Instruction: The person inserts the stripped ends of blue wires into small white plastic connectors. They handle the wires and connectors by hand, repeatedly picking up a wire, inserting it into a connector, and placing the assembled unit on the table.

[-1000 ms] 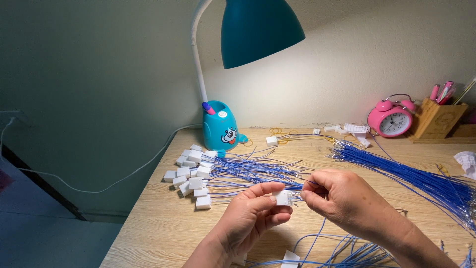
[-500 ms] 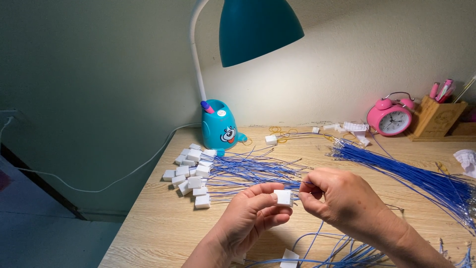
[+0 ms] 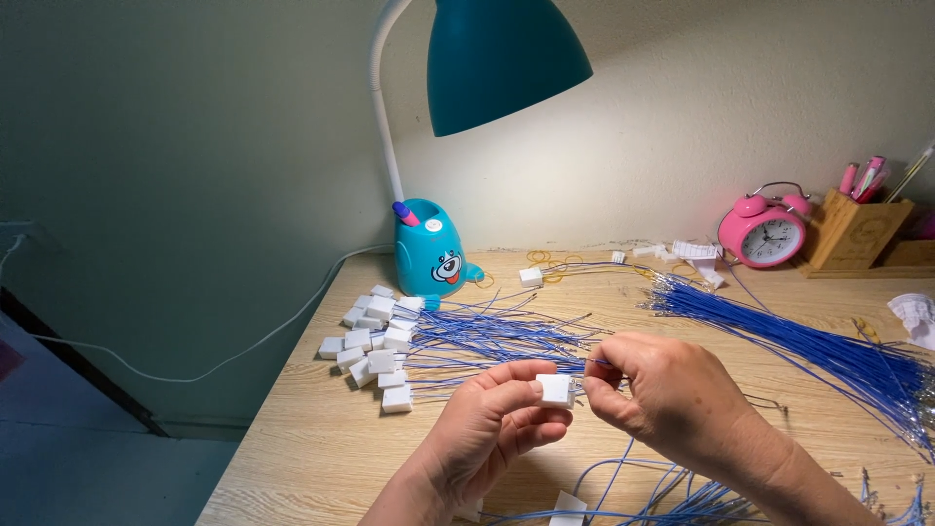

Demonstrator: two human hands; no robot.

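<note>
My left hand (image 3: pixel 492 429) pinches a small white plastic connector block (image 3: pixel 556 391) between thumb and fingers, above the wooden desk (image 3: pixel 292 448). My right hand (image 3: pixel 662 394) is right beside it, fingertips closed on a thin blue wire (image 3: pixel 596 361) whose end meets the block. A pile of finished white blocks with blue wires (image 3: pixel 375 346) lies to the left. A thick bundle of loose blue wires (image 3: pixel 808 341) fans across the desk on the right.
A teal desk lamp (image 3: pixel 502 58) on a teal cartoon base (image 3: pixel 433 255) stands at the back. A pink alarm clock (image 3: pixel 765 229) and a wooden pen holder (image 3: pixel 855 232) sit back right. More blue wires (image 3: pixel 662 497) and a white block (image 3: pixel 568 507) lie near me.
Both hands stay together at the white block with only small finger shifts; the view has tilted slightly.
</note>
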